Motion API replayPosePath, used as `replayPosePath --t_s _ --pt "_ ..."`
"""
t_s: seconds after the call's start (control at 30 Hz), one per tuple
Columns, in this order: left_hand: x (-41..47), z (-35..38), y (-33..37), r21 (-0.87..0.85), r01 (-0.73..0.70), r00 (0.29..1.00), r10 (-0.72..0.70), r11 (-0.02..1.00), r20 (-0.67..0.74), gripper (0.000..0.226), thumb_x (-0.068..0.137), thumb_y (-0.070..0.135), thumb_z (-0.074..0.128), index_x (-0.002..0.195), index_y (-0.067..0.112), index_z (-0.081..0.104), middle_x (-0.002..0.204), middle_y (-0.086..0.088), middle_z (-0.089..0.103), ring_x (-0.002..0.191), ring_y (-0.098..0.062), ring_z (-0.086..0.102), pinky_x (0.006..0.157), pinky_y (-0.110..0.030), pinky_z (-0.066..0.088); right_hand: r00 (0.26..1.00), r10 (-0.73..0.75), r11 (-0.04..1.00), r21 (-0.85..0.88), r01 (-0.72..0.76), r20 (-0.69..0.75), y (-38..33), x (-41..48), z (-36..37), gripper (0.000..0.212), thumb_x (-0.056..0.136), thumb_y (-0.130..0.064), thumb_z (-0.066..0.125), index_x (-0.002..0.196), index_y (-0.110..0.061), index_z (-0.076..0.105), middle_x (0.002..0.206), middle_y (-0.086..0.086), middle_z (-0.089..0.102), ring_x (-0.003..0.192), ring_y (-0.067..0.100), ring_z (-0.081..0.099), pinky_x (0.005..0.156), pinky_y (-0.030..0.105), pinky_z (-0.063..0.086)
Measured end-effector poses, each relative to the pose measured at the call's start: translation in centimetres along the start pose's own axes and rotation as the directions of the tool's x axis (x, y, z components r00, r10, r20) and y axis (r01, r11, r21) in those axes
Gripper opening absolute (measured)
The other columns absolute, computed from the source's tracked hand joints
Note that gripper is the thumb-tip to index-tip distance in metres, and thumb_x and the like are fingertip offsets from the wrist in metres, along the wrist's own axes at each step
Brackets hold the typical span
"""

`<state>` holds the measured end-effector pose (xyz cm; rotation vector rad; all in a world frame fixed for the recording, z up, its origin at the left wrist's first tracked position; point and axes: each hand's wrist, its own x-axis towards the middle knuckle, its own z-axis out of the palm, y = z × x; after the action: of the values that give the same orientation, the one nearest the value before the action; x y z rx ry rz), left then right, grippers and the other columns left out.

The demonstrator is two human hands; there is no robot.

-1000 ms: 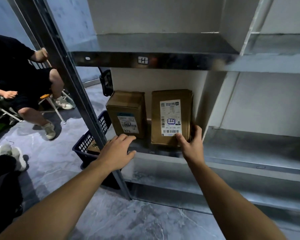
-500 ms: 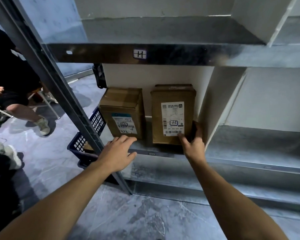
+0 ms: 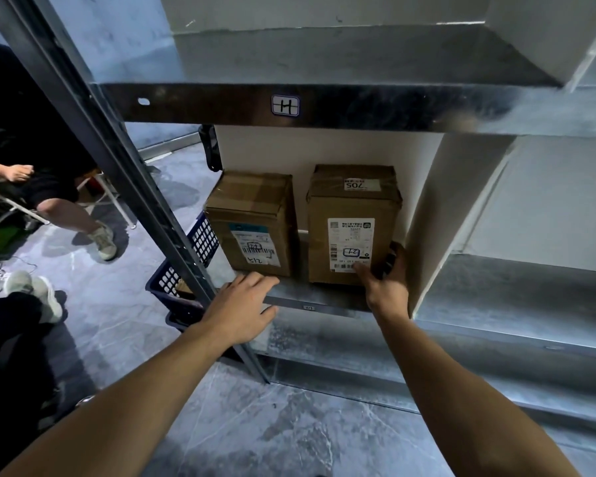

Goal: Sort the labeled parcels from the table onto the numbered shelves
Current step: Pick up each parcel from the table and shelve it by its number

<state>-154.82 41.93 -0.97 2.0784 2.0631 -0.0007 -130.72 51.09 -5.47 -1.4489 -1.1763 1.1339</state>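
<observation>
Parcels, a right parcel (image 3: pixel 353 208) and a left parcel (image 3: pixel 255 218), stand upright with a narrow gap between them on the lower shelf (image 3: pixel 327 295) of a grey metal shelving unit (image 3: pixel 393 108), seen from a head-worn camera. Veined grey floor (image 3: pixel 255 425) spreads beneath the unit. At far left a seated person (image 3: pixel 49 187) in dark clothes and pale shoes sits on a folding chair. A white divider panel (image 3: pixel 424 218) closes the bay on its right side. A blue mesh basket (image 3: pixel 205 237) sits on the floor behind the unit's slanting front post.

Both parcels are brown cardboard with white shipping labels facing out. The right one is the taller and carries a second label on its top, and it stands near the divider. The wearer's right hand (image 3: pixel 386 287) grips its lower right corner, thumb on the front label and fingers curled round the side next to the divider. The left hand (image 3: pixel 245 308) holds nothing, palm down with fingers loosely extended over the shelf's front lip just below the left parcel. Whether it touches the metal cannot be told.

A handwritten tag (image 3: pixel 285 105) marks the upper shelf edge, and a smaller tag (image 3: pixel 308 307) on the lower lip is too small to read.
</observation>
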Motion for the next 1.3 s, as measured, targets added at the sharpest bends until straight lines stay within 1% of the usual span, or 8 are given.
replayPosePath --t_s 0.23,0.6,0.77,0.9,0.97,1.1,1.17,1.3 --pt "-0.5 0.3 0.0 0.068 -0.001 1.0 0.001 0.998 0.006 0.055 0.097 0.044 0.047 0.148 0.028 0.032 0.147 0.004 0.04 0.134 -0.02 0.036 0.11 -0.04 0.034 1.0 0.026 1.0 0.0 -0.026 0.005 0.1 1.2 0.7 0.073 0.085 -0.019 0.079 0.144 -0.025 0.036 0.142 0.002 0.055 0.132 0.025 0.052 0.112 0.051 0.043" --pt "-2.1 0.7 -0.4 0.034 0.046 0.999 -0.046 0.998 0.005 0.057 0.096 0.044 0.049 0.148 0.029 0.033 0.147 0.003 0.042 0.133 -0.022 0.039 0.109 -0.041 0.035 0.999 0.043 0.998 -0.043 -0.042 0.013 -0.5 1.4 0.6 0.076 0.086 -0.015 0.077 0.148 -0.021 0.034 0.145 0.005 0.053 0.135 0.025 0.049 0.115 0.046 0.039" --pt "-2.5 0.5 -0.2 0.032 0.027 1.0 -0.028 0.999 0.005 0.057 0.096 0.043 0.049 0.148 0.028 0.033 0.147 0.003 0.041 0.133 -0.022 0.039 0.11 -0.04 0.035 0.996 0.093 0.984 -0.153 -0.089 0.018 -0.3 -0.4 -0.1 0.077 0.089 -0.027 0.074 0.152 -0.023 0.03 0.148 0.005 0.051 0.133 0.029 0.051 0.109 0.042 0.042" --pt "-2.8 0.1 0.4 0.04 -0.025 1.0 0.025 0.999 -0.013 0.056 0.096 0.044 0.049 0.148 0.027 0.034 0.147 0.003 0.041 0.134 -0.021 0.037 0.111 -0.04 0.033 0.994 0.108 0.934 -0.34 -0.106 -0.013 -0.5 -3.2 -1.2 0.056 0.097 -0.031 0.064 0.146 -0.019 0.041 0.139 0.011 0.055 0.123 0.029 0.057 0.105 0.044 0.047" --pt "-3.0 -0.1 0.7 0.053 -0.049 0.998 0.05 0.997 -0.036 0.055 0.097 0.043 0.047 0.147 0.027 0.035 0.146 0.002 0.042 0.133 -0.021 0.039 0.109 -0.04 0.033 1.0 0.015 0.88 -0.475 -0.012 0.003 -0.4 -5.2 -1.5 0.051 0.098 -0.035 0.061 0.143 -0.018 0.044 0.14 0.011 0.051 0.125 0.028 0.053 0.108 0.045 0.046" --pt "-3.9 -0.2 1.5 0.086 -0.093 0.994 0.098 0.992 -0.051 0.055 0.096 0.044 0.046 0.147 0.028 0.034 0.145 0.002 0.042 0.132 -0.023 0.04 0.107 -0.042 0.034 0.978 -0.132 0.645 -0.735 0.209 0.162 -0.4 -9.8 -2.5 0.042 0.1 -0.041 0.054 0.136 -0.019 0.049 0.13 0.007 0.053 0.118 0.025 0.051 0.098 0.039 0.048" --pt "-4.7 -0.1 2.0 0.098 -0.137 0.988 0.143 0.986 -0.053 0.055 0.096 0.044 0.046 0.147 0.027 0.034 0.146 0.001 0.042 0.131 -0.023 0.04 0.106 -0.042 0.035 0.962 -0.153 0.507 -0.818 0.271 0.224 -0.5 -12.0 -3.1 0.041 0.1 -0.045 0.05 0.132 -0.021 0.051 0.128 0.007 0.054 0.118 0.028 0.051 0.094 0.04 0.046" --pt "-6.3 0.7 3.4 0.111 -0.211 0.976 0.215 0.971 -0.024 0.053 0.096 0.045 0.045 0.146 0.027 0.036 0.145 0.0 0.041 0.132 -0.024 0.038 0.105 -0.042 0.033 0.956 -0.123 0.339 -0.894 0.292 0.266 -0.8 -15.8 -4.6 0.048 0.1 -0.049 0.044 0.139 -0.021 0.048 0.138 0.007 0.052 0.127 0.032 0.048 0.104 0.042 0.04"
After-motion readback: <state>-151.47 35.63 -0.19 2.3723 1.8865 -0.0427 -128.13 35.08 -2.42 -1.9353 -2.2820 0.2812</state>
